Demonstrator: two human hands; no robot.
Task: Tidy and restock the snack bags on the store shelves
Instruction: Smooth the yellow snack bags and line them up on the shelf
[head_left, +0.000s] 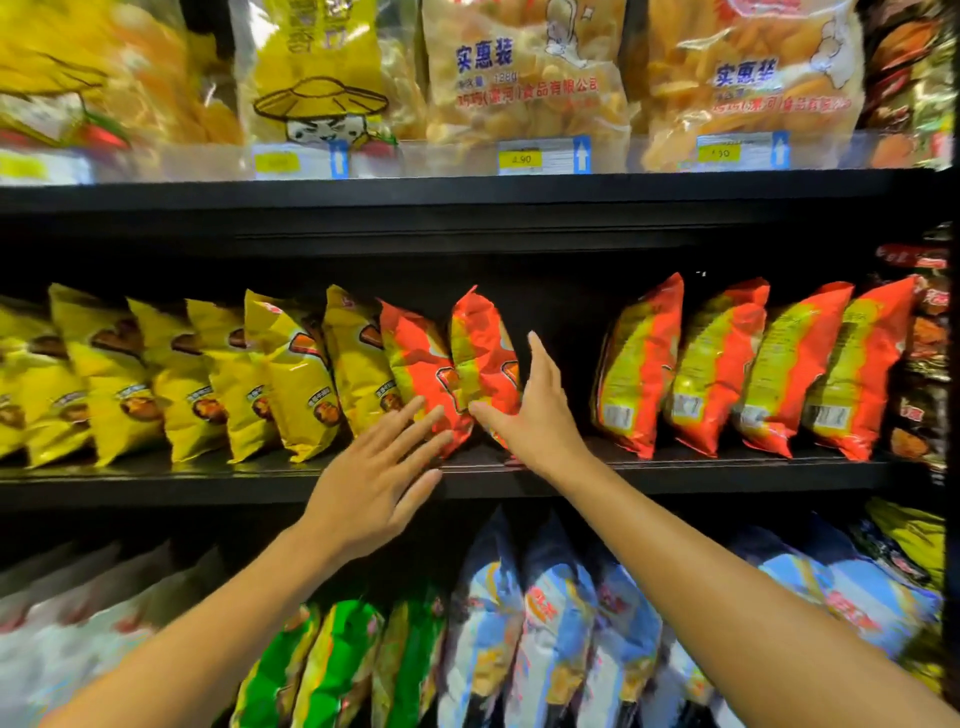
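Note:
Two red snack bags (470, 358) stand upright in the middle of the black middle shelf (675, 470), at the right end of a row of yellow bags (208, 374). My right hand (537, 405) lies flat against the right side of the outer red bag, fingers straight, thumb across its lower front. My left hand (382, 473) is spread in front of the lower left of the inner red bag, fingertips at its bottom edge. Whether they touch it is unclear. A dark gap separates these bags from several more red bags (753, 369) to the right.
The upper shelf carries large clear bags of pale crisps (524, 73) behind price tags (522, 158). The bottom shelf holds green bags (332, 665), blue-and-white bags (550, 623) and whitish bags (67, 639). Dark packets (930, 338) fill the right edge.

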